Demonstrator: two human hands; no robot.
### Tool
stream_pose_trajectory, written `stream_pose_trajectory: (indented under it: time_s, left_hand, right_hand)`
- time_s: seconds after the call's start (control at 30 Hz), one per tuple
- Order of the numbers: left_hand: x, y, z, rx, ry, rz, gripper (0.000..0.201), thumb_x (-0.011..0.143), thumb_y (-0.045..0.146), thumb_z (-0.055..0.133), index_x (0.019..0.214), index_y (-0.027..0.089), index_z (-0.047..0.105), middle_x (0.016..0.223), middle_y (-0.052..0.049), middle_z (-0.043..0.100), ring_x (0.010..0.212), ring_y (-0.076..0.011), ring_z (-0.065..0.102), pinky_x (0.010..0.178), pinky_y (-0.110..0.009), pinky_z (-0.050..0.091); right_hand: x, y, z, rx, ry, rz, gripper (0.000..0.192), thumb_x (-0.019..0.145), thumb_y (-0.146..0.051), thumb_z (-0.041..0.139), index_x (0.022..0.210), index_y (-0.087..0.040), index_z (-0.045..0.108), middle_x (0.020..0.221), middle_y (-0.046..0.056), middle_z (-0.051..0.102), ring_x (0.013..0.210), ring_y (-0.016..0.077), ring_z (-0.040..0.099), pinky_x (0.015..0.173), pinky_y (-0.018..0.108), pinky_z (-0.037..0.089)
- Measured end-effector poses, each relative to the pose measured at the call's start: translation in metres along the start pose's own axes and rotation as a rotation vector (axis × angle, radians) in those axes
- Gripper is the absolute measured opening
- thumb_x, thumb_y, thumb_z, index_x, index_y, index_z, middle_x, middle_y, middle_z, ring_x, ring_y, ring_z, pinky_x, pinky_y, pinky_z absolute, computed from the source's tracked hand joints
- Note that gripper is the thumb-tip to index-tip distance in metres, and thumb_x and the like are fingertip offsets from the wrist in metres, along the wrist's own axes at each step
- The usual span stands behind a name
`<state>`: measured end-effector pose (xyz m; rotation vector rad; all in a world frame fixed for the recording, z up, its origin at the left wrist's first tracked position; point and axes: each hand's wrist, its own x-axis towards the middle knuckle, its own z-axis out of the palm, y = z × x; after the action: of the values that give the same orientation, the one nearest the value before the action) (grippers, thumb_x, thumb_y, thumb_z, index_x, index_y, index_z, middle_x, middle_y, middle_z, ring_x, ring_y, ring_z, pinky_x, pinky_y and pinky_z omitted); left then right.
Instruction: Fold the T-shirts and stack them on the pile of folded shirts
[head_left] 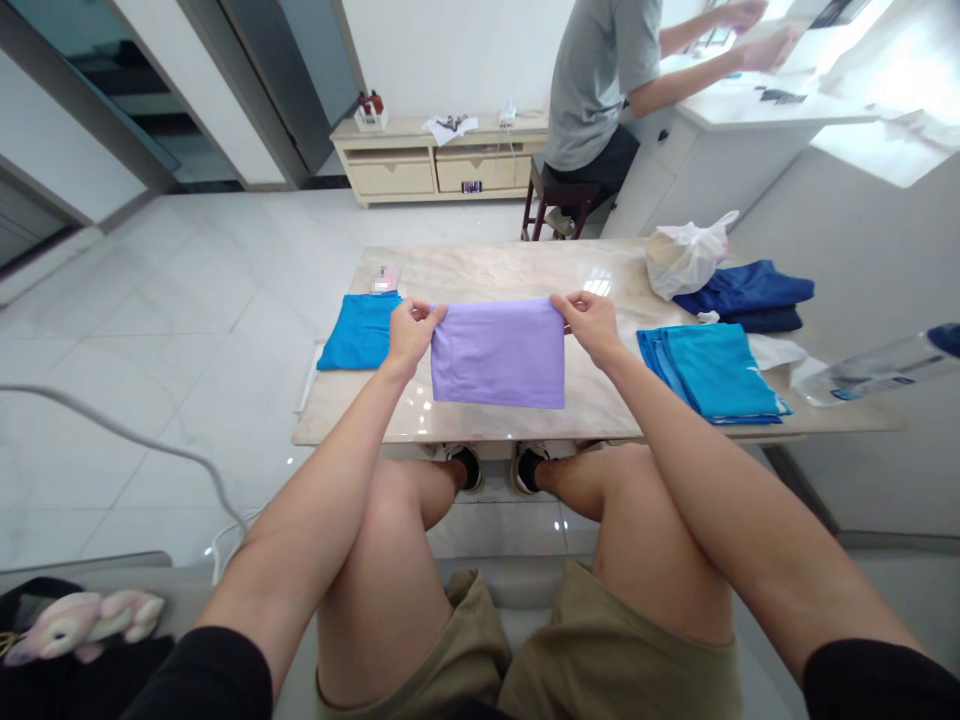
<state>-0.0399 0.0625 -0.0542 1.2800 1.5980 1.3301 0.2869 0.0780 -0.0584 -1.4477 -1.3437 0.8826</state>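
Observation:
A folded lilac cloth point(499, 355) lies on the marble low table point(487, 275) in front of my knees. My left hand point(411, 332) pinches its far left corner, and my right hand point(594, 322) pinches its far right corner. Both far corners are lifted a little off the table. A folded bright blue cloth point(358, 332) lies just left of my left hand. To the right of my right hand lies a stack of folded turquoise cloths point(711, 370).
A white plastic bag point(686, 258) and folded navy cloths point(750, 295) sit at the table's far right. A clear plastic bottle point(874, 368) lies at the right edge. Beyond the table a person in a grey shirt point(600, 70) sits at a white counter. A plush toy point(82, 622) lies at lower left.

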Motion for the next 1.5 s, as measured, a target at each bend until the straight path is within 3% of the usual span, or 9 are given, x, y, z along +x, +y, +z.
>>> stream_pose_trajectory:
  time_s: [0.1, 0.27, 0.37, 0.5, 0.7, 0.93, 1.07, 1.23, 1.5]
  left_hand:
    - [-0.006, -0.019, 0.004, 0.280, -0.136, -0.190, 0.020, 0.084, 0.024, 0.084, 0.086, 0.021, 0.064, 0.091, -0.005, 0.074, 0.086, -0.0199, 0.070, 0.079, -0.030, 0.055]
    - [-0.016, -0.034, 0.008, 0.810, -0.322, -0.078, 0.011, 0.082, 0.022, 0.082, 0.084, 0.023, 0.071, 0.104, -0.012, 0.082, 0.106, -0.0302, 0.075, 0.092, -0.035, 0.055]
    - [-0.019, -0.031, 0.019, 0.789, -0.534, -0.041, 0.008, 0.081, 0.024, 0.084, 0.084, 0.024, 0.076, 0.096, -0.009, 0.082, 0.102, -0.0300, 0.076, 0.091, -0.033, 0.055]
    - [-0.026, -0.031, 0.036, 0.554, -0.697, -0.098, 0.023, 0.066, 0.022, 0.095, 0.081, 0.025, 0.079, 0.079, -0.003, 0.079, 0.087, -0.0273, 0.076, 0.086, -0.029, 0.057]
    - [-0.030, -0.031, 0.040, 0.580, -0.731, -0.069, 0.019, 0.068, 0.016, 0.093, 0.069, 0.026, 0.077, 0.072, -0.003, 0.077, 0.084, -0.0263, 0.076, 0.083, -0.028, 0.054]
    - [-0.026, 0.001, 0.043, 0.773, -0.570, 0.092, 0.011, 0.088, 0.034, 0.082, 0.095, 0.025, 0.083, 0.106, -0.012, 0.085, 0.110, -0.0329, 0.076, 0.097, -0.035, 0.056]
    - [-0.027, 0.019, 0.057, 0.756, -0.481, 0.282, 0.017, 0.093, 0.037, 0.073, 0.100, 0.026, 0.083, 0.105, -0.011, 0.085, 0.102, -0.0314, 0.077, 0.092, -0.036, 0.058]
    - [-0.041, 0.050, 0.079, 0.771, -0.471, 0.391, 0.025, 0.097, 0.038, 0.065, 0.107, 0.027, 0.085, 0.108, -0.010, 0.086, 0.098, -0.0307, 0.078, 0.088, -0.037, 0.059]
    - [-0.070, 0.094, 0.097, 0.931, -0.518, 0.381, 0.035, 0.103, 0.040, 0.055, 0.119, 0.026, 0.083, 0.121, -0.010, 0.085, 0.112, -0.0340, 0.078, 0.091, -0.040, 0.059]
  right_hand:
    - [-0.004, 0.022, 0.002, -0.152, -0.082, 0.222, 0.030, 0.094, -0.041, 0.086, 0.101, -0.017, 0.070, 0.091, 0.007, 0.079, 0.080, 0.0157, 0.073, 0.066, 0.022, 0.060]
    - [-0.004, 0.052, -0.003, -0.532, -0.185, 0.356, 0.018, 0.091, -0.022, 0.085, 0.104, -0.014, 0.076, 0.093, 0.011, 0.081, 0.087, 0.0197, 0.077, 0.079, 0.027, 0.060]
    - [0.002, 0.057, 0.000, -0.670, -0.312, 0.255, 0.006, 0.091, -0.020, 0.082, 0.092, -0.015, 0.079, 0.089, 0.010, 0.081, 0.095, 0.0237, 0.078, 0.086, 0.028, 0.059]
    - [0.006, 0.063, 0.014, -0.649, -0.335, 0.272, 0.026, 0.077, -0.027, 0.099, 0.086, -0.017, 0.077, 0.084, 0.010, 0.079, 0.095, 0.0280, 0.079, 0.082, 0.029, 0.061]
    - [-0.001, 0.066, 0.024, -0.418, -0.393, 0.572, 0.052, 0.067, -0.045, 0.108, 0.093, -0.014, 0.075, 0.076, 0.006, 0.075, 0.076, 0.0225, 0.075, 0.065, 0.028, 0.062]
    - [-0.022, 0.010, 0.016, -0.118, -0.499, 0.535, 0.027, 0.086, -0.028, 0.097, 0.099, -0.014, 0.077, 0.096, 0.009, 0.081, 0.084, 0.0178, 0.075, 0.071, 0.023, 0.065]
    - [-0.045, -0.033, -0.024, -0.070, -0.391, 0.466, 0.016, 0.098, -0.025, 0.086, 0.100, -0.014, 0.075, 0.089, 0.006, 0.079, 0.076, 0.0151, 0.074, 0.067, 0.023, 0.066]
    - [-0.091, -0.072, -0.126, -0.027, -0.071, 0.439, 0.019, 0.096, -0.024, 0.087, 0.097, -0.014, 0.072, 0.085, 0.006, 0.077, 0.069, 0.0158, 0.073, 0.062, 0.027, 0.068]
    - [-0.108, -0.072, -0.265, 0.084, 0.428, 0.342, 0.014, 0.098, -0.017, 0.080, 0.092, -0.016, 0.068, 0.077, 0.002, 0.072, 0.065, 0.0129, 0.069, 0.059, 0.022, 0.064]
